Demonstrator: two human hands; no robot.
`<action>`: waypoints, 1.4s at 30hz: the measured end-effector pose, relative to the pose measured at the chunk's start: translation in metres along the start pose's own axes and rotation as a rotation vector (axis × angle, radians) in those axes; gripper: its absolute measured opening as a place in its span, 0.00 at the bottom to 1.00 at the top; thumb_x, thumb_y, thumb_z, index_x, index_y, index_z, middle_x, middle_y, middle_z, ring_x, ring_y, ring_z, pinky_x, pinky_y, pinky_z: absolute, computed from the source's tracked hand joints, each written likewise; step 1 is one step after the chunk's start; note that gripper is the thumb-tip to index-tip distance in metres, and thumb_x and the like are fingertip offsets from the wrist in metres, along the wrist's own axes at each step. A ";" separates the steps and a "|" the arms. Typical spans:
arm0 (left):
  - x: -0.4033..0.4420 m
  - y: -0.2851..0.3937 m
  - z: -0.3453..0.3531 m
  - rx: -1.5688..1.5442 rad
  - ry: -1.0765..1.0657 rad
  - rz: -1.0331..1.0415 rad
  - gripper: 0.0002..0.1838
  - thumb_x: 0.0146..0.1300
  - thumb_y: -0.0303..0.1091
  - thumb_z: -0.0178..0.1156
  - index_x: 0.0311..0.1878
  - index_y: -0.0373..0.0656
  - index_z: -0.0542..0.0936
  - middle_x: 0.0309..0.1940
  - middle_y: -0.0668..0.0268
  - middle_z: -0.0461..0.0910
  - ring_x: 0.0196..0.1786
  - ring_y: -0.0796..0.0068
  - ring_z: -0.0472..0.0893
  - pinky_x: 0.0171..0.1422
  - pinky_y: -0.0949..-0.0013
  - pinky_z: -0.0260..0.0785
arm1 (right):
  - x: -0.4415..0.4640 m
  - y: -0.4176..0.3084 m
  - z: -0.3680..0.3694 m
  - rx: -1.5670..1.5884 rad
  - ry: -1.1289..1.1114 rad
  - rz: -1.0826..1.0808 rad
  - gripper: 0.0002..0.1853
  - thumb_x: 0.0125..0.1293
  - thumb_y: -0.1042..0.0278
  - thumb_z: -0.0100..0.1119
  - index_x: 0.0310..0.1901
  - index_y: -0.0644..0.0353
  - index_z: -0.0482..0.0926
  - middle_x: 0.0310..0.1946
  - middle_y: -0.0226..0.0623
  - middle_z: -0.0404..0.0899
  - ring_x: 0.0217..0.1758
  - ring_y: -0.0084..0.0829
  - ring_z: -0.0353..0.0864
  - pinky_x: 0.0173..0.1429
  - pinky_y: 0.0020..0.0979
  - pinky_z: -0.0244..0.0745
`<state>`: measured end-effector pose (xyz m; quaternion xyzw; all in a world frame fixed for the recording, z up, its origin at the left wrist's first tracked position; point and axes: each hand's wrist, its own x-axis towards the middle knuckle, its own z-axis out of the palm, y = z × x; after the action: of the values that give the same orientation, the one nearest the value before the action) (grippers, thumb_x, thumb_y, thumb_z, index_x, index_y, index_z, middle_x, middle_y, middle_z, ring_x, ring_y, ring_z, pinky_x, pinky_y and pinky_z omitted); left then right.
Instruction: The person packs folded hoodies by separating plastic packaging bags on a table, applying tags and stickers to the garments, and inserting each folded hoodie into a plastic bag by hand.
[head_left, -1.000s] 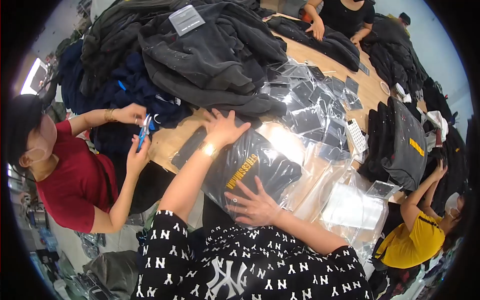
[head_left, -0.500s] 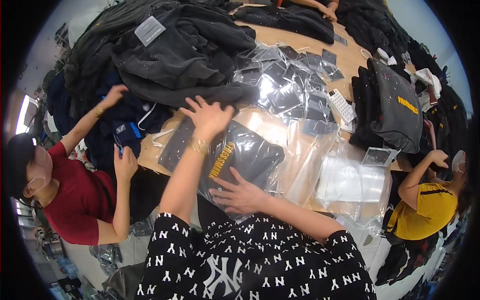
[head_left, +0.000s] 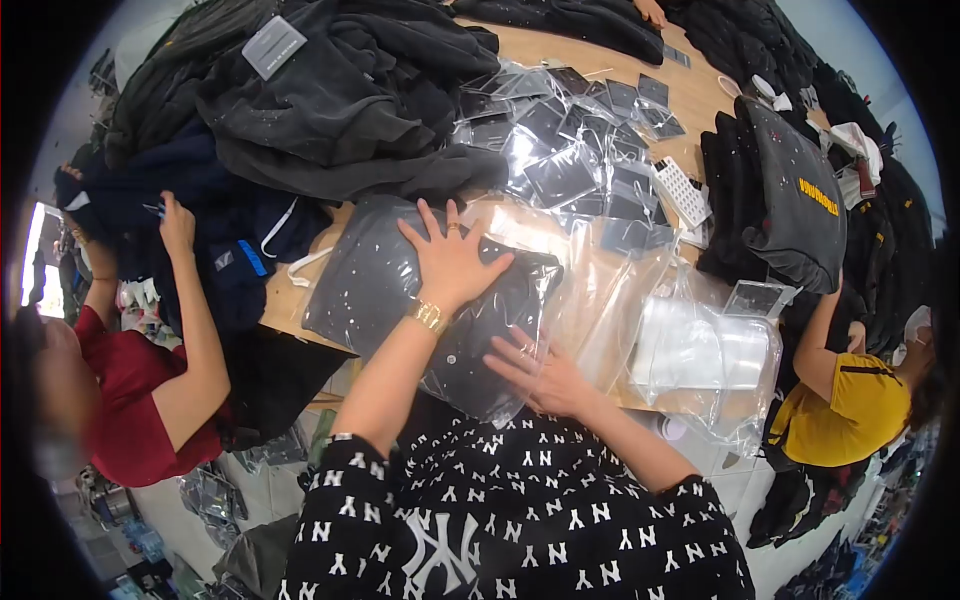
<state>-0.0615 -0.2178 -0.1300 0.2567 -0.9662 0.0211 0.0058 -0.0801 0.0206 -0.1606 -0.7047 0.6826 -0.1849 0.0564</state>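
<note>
A dark folded garment in a clear plastic bag [head_left: 365, 275] lies at the near edge of the table. My left hand [head_left: 450, 262] presses on its upper middle with the fingers spread, a gold bracelet at the wrist. Lower down on the right, my right hand [head_left: 538, 372] touches the bag's lower right side, fingers apart. Neither hand is closed on anything. Part of the bag's surface is hidden under my left hand and forearm.
A dark garment heap [head_left: 330, 110] covers the back left. Small plastic packets [head_left: 565, 175], a white card [head_left: 682, 193] and clear bags [head_left: 700, 350] lie on the right. Folded garments [head_left: 795, 190] stand beyond. Co-workers in red [head_left: 150, 410] and yellow [head_left: 845, 410] flank the table.
My left hand has moved right across the bag, and my right hand has shifted toward its lower right edge. The yellow lettering no longer shows. The co-worker in red has raised both hands to navy cloth.
</note>
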 end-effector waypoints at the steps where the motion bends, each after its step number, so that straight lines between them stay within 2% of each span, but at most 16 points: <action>1: 0.008 0.001 -0.007 -0.003 -0.064 -0.018 0.43 0.58 0.77 0.43 0.70 0.60 0.69 0.75 0.50 0.55 0.76 0.27 0.37 0.69 0.21 0.23 | -0.004 0.004 -0.012 0.029 0.014 -0.005 0.35 0.57 0.68 0.63 0.69 0.48 0.67 0.71 0.38 0.63 0.74 0.43 0.60 0.75 0.52 0.54; 4: 0.010 0.015 -0.017 -0.060 -0.158 -0.066 0.44 0.59 0.75 0.45 0.72 0.57 0.67 0.75 0.49 0.56 0.76 0.26 0.39 0.70 0.23 0.25 | -0.024 0.016 -0.004 0.170 0.352 0.139 0.28 0.51 0.76 0.63 0.58 0.56 0.77 0.62 0.44 0.72 0.65 0.46 0.70 0.65 0.49 0.67; 5: 0.011 0.024 -0.032 -0.081 -0.166 -0.079 0.44 0.60 0.75 0.46 0.72 0.56 0.67 0.75 0.49 0.56 0.75 0.25 0.40 0.71 0.24 0.26 | -0.023 0.015 -0.010 0.229 0.471 0.296 0.18 0.51 0.77 0.63 0.47 0.62 0.80 0.51 0.46 0.77 0.54 0.47 0.76 0.56 0.46 0.72; 8: -0.038 0.066 -0.046 -0.309 0.086 0.352 0.42 0.62 0.70 0.48 0.73 0.53 0.64 0.75 0.49 0.55 0.78 0.40 0.47 0.74 0.28 0.28 | -0.031 0.016 -0.011 0.356 0.429 0.656 0.17 0.53 0.74 0.65 0.47 0.63 0.80 0.47 0.45 0.77 0.52 0.46 0.75 0.56 0.44 0.72; 9: -0.049 0.066 -0.006 -0.354 0.047 0.416 0.42 0.63 0.68 0.48 0.74 0.53 0.63 0.75 0.49 0.55 0.78 0.48 0.50 0.75 0.30 0.29 | -0.035 0.018 -0.009 0.290 0.378 0.626 0.22 0.53 0.67 0.68 0.51 0.62 0.78 0.46 0.44 0.75 0.51 0.45 0.73 0.56 0.43 0.70; 12: -0.037 0.062 0.007 -0.278 0.025 0.362 0.42 0.63 0.68 0.47 0.75 0.54 0.61 0.74 0.49 0.56 0.78 0.49 0.51 0.76 0.33 0.27 | -0.029 0.009 -0.025 0.131 0.173 0.618 0.30 0.52 0.60 0.71 0.56 0.60 0.75 0.48 0.43 0.72 0.53 0.44 0.71 0.56 0.42 0.69; 16: -0.043 0.060 -0.019 -0.715 0.150 0.247 0.32 0.61 0.51 0.63 0.65 0.45 0.71 0.66 0.49 0.67 0.73 0.45 0.60 0.76 0.45 0.45 | -0.029 0.012 -0.018 0.141 0.140 0.643 0.33 0.48 0.56 0.74 0.56 0.58 0.73 0.48 0.42 0.71 0.53 0.44 0.70 0.56 0.42 0.68; 17: -0.058 0.068 -0.038 -0.777 0.247 0.261 0.28 0.56 0.43 0.68 0.58 0.41 0.75 0.56 0.50 0.72 0.64 0.46 0.68 0.68 0.52 0.59 | -0.029 0.013 -0.016 0.178 0.119 0.672 0.30 0.49 0.58 0.73 0.53 0.58 0.74 0.48 0.42 0.70 0.54 0.44 0.69 0.57 0.42 0.67; 19: -0.094 0.078 -0.067 -0.697 0.172 0.303 0.31 0.52 0.45 0.69 0.58 0.42 0.74 0.44 0.54 0.72 0.48 0.53 0.71 0.55 0.54 0.64 | -0.028 0.015 -0.009 0.165 0.159 0.691 0.26 0.51 0.61 0.72 0.51 0.59 0.74 0.43 0.42 0.73 0.50 0.44 0.72 0.54 0.43 0.69; 22: -0.133 0.086 -0.054 -0.578 0.023 0.276 0.34 0.53 0.34 0.66 0.65 0.42 0.68 0.42 0.54 0.71 0.41 0.56 0.76 0.42 0.59 0.72 | -0.028 0.023 0.011 0.336 0.251 0.771 0.19 0.55 0.68 0.67 0.48 0.60 0.76 0.33 0.43 0.76 0.42 0.45 0.77 0.48 0.43 0.72; 26: -0.138 0.079 -0.026 -0.492 -0.037 0.153 0.35 0.54 0.24 0.61 0.67 0.40 0.64 0.40 0.52 0.72 0.32 0.54 0.77 0.38 0.57 0.75 | -0.020 0.015 -0.007 0.805 0.375 0.939 0.12 0.59 0.78 0.57 0.45 0.59 0.78 0.23 0.44 0.76 0.34 0.46 0.80 0.43 0.42 0.76; 27: -0.137 0.076 -0.031 -0.587 -0.008 0.141 0.34 0.53 0.23 0.59 0.66 0.40 0.64 0.39 0.51 0.73 0.31 0.52 0.77 0.38 0.56 0.75 | -0.023 0.018 -0.014 0.920 0.308 0.967 0.13 0.60 0.81 0.53 0.46 0.58 0.78 0.30 0.46 0.79 0.40 0.44 0.81 0.47 0.40 0.76; 31: -0.133 0.063 -0.045 -0.780 0.106 0.133 0.31 0.52 0.19 0.56 0.63 0.38 0.66 0.40 0.49 0.74 0.32 0.50 0.77 0.40 0.54 0.75 | -0.036 0.021 -0.024 0.508 0.149 0.466 0.15 0.58 0.79 0.55 0.47 0.59 0.79 0.45 0.48 0.75 0.49 0.45 0.77 0.54 0.38 0.73; 37: -0.127 0.040 -0.061 -0.885 0.174 0.020 0.25 0.51 0.17 0.55 0.56 0.35 0.74 0.32 0.56 0.71 0.29 0.59 0.75 0.37 0.61 0.71 | -0.036 0.033 -0.006 0.196 0.129 0.225 0.13 0.57 0.75 0.57 0.45 0.57 0.80 0.48 0.46 0.74 0.51 0.46 0.75 0.56 0.38 0.72; 40: -0.124 0.031 -0.067 -0.877 0.229 -0.024 0.21 0.52 0.17 0.56 0.51 0.36 0.80 0.28 0.59 0.70 0.25 0.67 0.73 0.32 0.66 0.69 | -0.028 0.031 -0.034 0.167 0.297 0.069 0.12 0.55 0.76 0.60 0.43 0.57 0.79 0.47 0.47 0.76 0.49 0.47 0.76 0.53 0.38 0.74; 42: -0.123 0.025 -0.067 -0.895 0.238 -0.045 0.18 0.53 0.18 0.57 0.49 0.36 0.82 0.28 0.61 0.70 0.25 0.72 0.73 0.31 0.69 0.68 | -0.031 0.039 -0.041 0.400 0.370 0.185 0.09 0.59 0.76 0.60 0.42 0.59 0.78 0.43 0.43 0.79 0.45 0.41 0.79 0.50 0.35 0.75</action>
<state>0.0326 -0.1321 -0.0666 0.2457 -0.8672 -0.3688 0.2271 -0.1308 0.0557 -0.1413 -0.5686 0.6927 -0.4354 0.0855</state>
